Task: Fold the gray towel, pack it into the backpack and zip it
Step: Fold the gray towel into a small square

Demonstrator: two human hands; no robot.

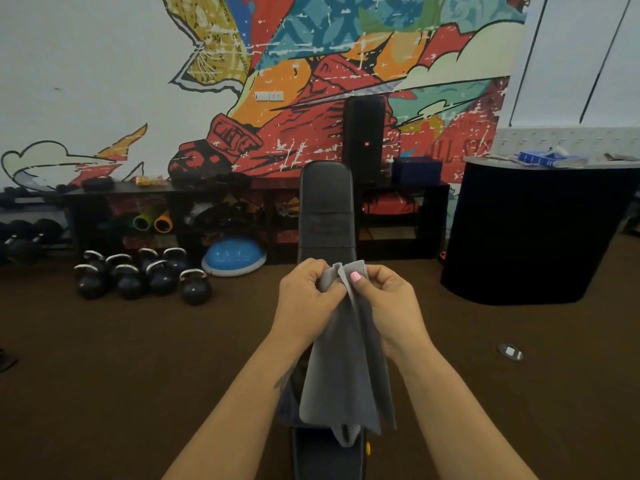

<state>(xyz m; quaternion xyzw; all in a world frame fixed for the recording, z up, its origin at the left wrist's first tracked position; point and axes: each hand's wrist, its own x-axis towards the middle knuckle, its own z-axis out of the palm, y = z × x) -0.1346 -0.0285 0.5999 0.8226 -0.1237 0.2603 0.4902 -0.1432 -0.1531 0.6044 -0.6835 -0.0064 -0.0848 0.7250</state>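
Observation:
The gray towel [343, 368] hangs in folds in front of me, above a black padded bench [325, 209]. My left hand [304, 299] pinches its top edge on the left. My right hand [388, 303] pinches the top edge on the right, thumb on the cloth. The two hands are close together, almost touching. A dark blue shape [287, 403] shows just behind the towel's lower left on the bench; I cannot tell whether it is the backpack.
Several kettlebells [138, 275] and a blue balance dome [233, 256] sit on the brown floor at the left. A low black shelf [207, 216] with a tall speaker [363, 140] lines the mural wall. A black counter [533, 230] stands at the right.

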